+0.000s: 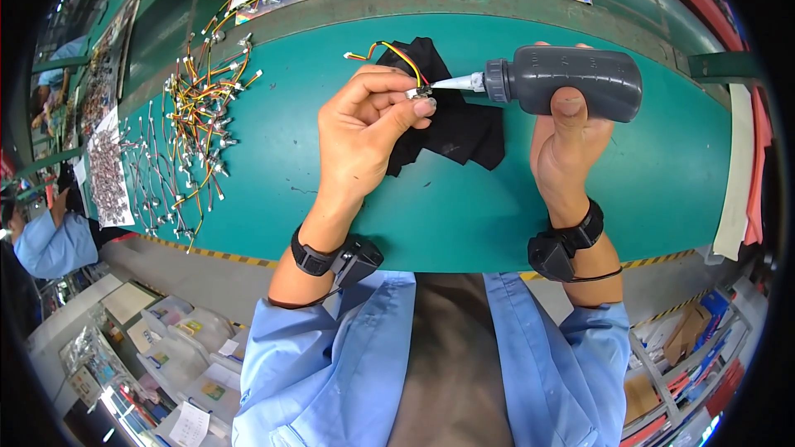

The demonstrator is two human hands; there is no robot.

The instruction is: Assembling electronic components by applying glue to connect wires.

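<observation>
Shows wired component [421, 93] pinched in near-closed left hand [360, 120] over black cloth [472, 139], and grey bottle [600, 74] clasped in curled right hand [561, 145] with nozzle [457, 83] at component. Apparently mid-application — cannot tell finished from waiting among wired parts [196, 108] heaped at left.

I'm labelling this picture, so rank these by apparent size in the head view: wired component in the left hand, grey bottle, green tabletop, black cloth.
1. Green tabletop
2. Grey bottle and black cloth: too close to rank, cloth partly hidden
3. Wired component
</observation>
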